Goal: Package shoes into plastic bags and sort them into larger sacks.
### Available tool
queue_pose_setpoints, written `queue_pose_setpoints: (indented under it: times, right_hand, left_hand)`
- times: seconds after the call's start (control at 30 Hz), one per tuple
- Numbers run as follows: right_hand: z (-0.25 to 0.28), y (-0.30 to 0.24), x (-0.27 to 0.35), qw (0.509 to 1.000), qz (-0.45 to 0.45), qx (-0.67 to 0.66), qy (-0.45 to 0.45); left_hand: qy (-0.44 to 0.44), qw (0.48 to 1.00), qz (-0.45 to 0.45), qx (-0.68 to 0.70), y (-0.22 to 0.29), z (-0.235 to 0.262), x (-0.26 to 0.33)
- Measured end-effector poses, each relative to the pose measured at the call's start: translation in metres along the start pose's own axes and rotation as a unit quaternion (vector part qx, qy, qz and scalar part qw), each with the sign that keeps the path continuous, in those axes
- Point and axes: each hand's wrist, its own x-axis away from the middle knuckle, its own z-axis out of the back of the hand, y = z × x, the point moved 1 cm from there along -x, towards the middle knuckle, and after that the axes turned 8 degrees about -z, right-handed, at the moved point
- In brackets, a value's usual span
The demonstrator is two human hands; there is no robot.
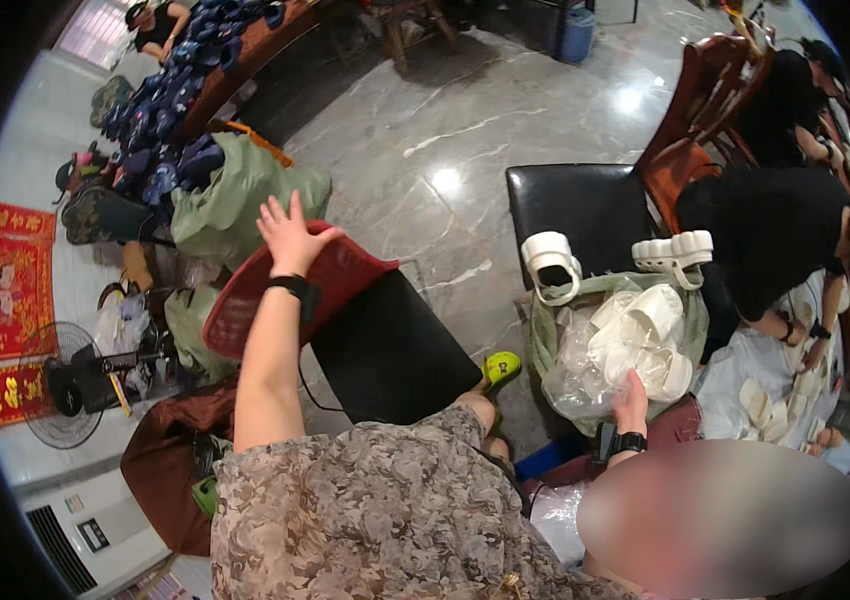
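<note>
My left hand point(297, 243) lies on the top of a red chair back point(345, 275), fingers spread and thumb out to the side. The chair has a black seat point(390, 345). On the right, my right hand point(631, 408) is against a clear plastic bag point(575, 350), fingers pointing away and seemingly stretched. White clogs point(650, 315) are in that bag, inside an open green sack point(537, 335). One white clog point(552, 266) and another white clog point(673, 250) rest at the sack's far rim, by a black chair seat point(575, 205).
A green sack point(245, 195) and a table piled with dark blue items point(170, 120) stand at far left. A fan point(70, 385) is at left. A yellow-green clog point(503, 368) is beside the chair. People in black point(765, 230) bend over white footwear at right.
</note>
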Motion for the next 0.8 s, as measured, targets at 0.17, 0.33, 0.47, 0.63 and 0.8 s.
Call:
queue_pose_setpoints:
  times: [0.17, 0.33, 0.47, 0.63, 0.8]
  right_hand:
    - [0.017, -0.007, -0.014, 0.999, 0.003, 0.028, -0.020]
    - [0.009, -0.014, 0.001, 0.992, 0.113, 0.029, 0.047]
    - [0.043, -0.032, -0.016, 0.986, 0.143, 0.029, 0.077]
    - [0.089, -0.037, -0.037, 0.995, 0.097, 0.011, 0.002]
    - [0.098, -0.031, -0.047, 0.990, 0.136, 0.005, -0.031]
  left_hand:
    - [-0.104, 0.973, -0.046, 0.203, -0.033, -0.017, -0.007]
    - [-0.140, 0.976, -0.022, 0.168, -0.063, -0.003, 0.028]
    - [-0.154, 0.978, 0.031, 0.137, -0.097, 0.007, 0.061]
    - [-0.149, 0.973, 0.116, 0.134, -0.156, 0.010, 0.110]
    - [-0.176, 0.951, 0.229, 0.109, -0.253, -0.007, 0.195]
